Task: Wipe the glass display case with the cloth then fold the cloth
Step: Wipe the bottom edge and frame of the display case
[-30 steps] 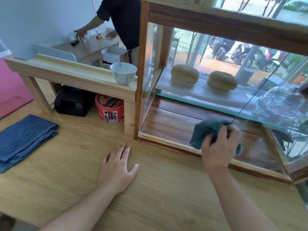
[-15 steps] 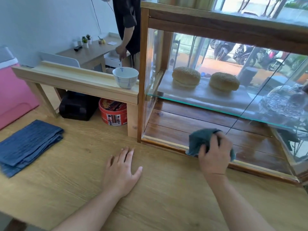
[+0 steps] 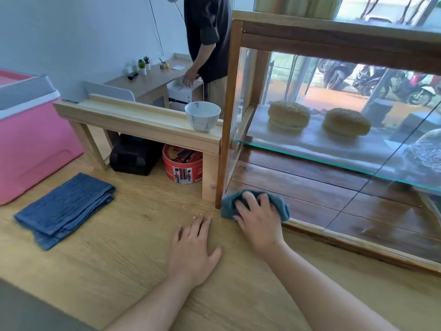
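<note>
The wood-framed glass display case (image 3: 231, 96) stands on the wooden table at the right, with two buns on its glass shelf. My right hand (image 3: 259, 220) presses a bunched teal cloth (image 3: 282, 206) against the bottom left corner of the front glass, beside the case's left post. My left hand (image 3: 192, 250) lies flat on the tabletop with fingers spread, just left of the right hand and holding nothing.
A folded dark blue cloth (image 3: 65, 207) lies on the table (image 3: 124, 271) at the left, next to a pink cooler (image 3: 31, 142). A low wooden shelf (image 3: 133, 121) carries a white bowl (image 3: 202, 116); a black case and a red tin (image 3: 182, 167) sit beneath. A person (image 3: 207, 41) stands behind.
My right hand has slid the teal cloth leftward along the bottom of the front glass, from mid-pane to the left corner. My left hand has stayed flat on the table.
</note>
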{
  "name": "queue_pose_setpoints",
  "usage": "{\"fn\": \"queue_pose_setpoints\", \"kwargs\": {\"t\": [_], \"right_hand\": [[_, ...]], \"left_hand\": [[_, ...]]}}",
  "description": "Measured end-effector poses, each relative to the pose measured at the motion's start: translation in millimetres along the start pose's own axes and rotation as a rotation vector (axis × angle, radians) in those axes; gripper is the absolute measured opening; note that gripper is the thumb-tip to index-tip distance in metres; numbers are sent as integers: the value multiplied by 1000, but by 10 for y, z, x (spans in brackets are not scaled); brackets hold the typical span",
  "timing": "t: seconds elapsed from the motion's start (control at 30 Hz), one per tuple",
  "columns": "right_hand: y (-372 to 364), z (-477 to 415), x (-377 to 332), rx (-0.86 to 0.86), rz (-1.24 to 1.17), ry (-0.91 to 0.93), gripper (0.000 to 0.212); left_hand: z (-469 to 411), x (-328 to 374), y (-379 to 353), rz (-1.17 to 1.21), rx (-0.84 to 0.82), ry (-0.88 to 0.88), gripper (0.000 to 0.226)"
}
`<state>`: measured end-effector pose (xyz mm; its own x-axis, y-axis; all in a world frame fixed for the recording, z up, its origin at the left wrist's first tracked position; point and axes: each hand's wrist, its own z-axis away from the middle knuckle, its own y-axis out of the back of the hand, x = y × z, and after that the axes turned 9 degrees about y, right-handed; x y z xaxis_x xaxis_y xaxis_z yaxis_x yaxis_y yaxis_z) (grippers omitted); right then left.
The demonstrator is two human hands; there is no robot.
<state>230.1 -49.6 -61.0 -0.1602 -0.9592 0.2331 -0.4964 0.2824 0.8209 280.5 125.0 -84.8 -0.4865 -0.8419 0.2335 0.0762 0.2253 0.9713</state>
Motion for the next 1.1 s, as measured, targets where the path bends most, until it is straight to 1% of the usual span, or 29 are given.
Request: {"fn": "queue_pose_setpoints", "kwargs": {"t": [0.07,0.13,0.3,0.33,0.4,0.47,0.53,0.57,0.63,0.67,0.7,0.8,0.9,1.0,1.1], "right_hand": [[-72,142,-45,-89,-16,-40,49],[7,52,-87,-73,-52,-116,46],[571,-665,-103,258,-189,-275,33],[647,-756,-94,304,-220,-289,32],[670,-819,-112,318,-207,-279,35],[555,-752,-153,252,-167,-236,41],[372,-583,-213,121,-167,-214,48],[288,-481,-239,29,-162,-202,50],[123,-282,-314,-200,-144,-145,47],[58,-196,-345,-289,-147,-115,42],[12,-140,-364,-341,-155,-94,39],[12,-183,-372,-381,-177,-92,37],[55,-235,-358,-418,-112,-68,34],[112,-35,-211,-453,-93,-150,34],[232,361,152,-388,-72,-252,39]], "left_hand": [[-5,-17,-16,21,-1,-3,80],[-8,-29,-24,20,2,-15,77],[-9,-17,-4,47,-6,-4,71],[-7,-11,-5,50,-8,-3,71],[-4,-14,-3,51,-11,-1,71],[-11,-12,-12,34,7,0,71],[-14,-11,-24,21,18,-4,71],[-17,-9,-29,11,10,-8,72],[-26,-31,-50,-15,1,-17,77],[-31,-37,-58,-21,7,-18,78],[-30,-40,-62,-19,12,-17,77],[-34,-39,-67,1,6,-22,74],[-38,-51,-50,-2,7,-19,73],[-20,-37,-36,15,-3,-14,71],[-20,-23,-19,17,-14,-5,69]]}}
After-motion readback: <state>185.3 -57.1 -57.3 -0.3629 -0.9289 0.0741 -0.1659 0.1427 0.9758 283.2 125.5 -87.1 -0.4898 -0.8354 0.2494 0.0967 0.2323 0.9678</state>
